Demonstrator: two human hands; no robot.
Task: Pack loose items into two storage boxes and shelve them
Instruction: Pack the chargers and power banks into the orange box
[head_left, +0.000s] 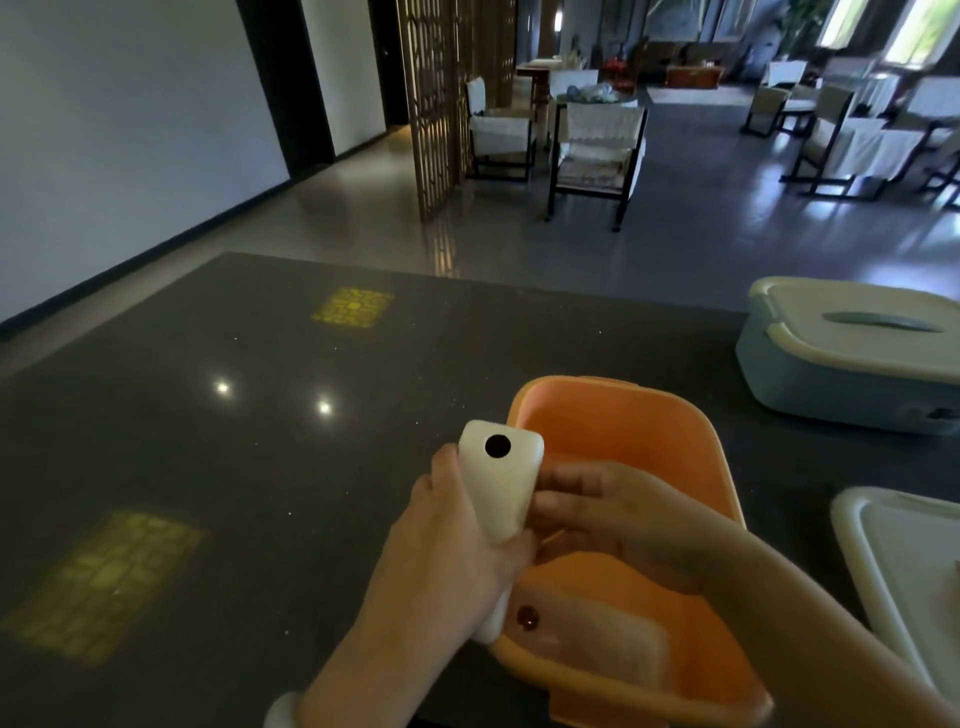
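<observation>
A white device (501, 480) with a dark round spot was held over the near-left rim of the open orange box (691, 447) on the dark worktop (260, 415). The left hand (457, 551) gripped it, fingers curled around; the right hand (597, 512) pinched its side. A lidded blue box (810, 379) stood far right.

Only 1 view is given, a wide-angle camera worn on the person's head, looking forward and steeply down from close above the left hand (457, 545) and right hand (613, 525), which meet low in the centre of the frame. Beyond the hands it takes in the dark countertop (260, 415) stretching ahead and to the left hand's side, then the floor and chairs (597, 150) of a room far ahead. Straight edges bow toward the frame's borders, and no 2nd view overlaps this one.
</observation>
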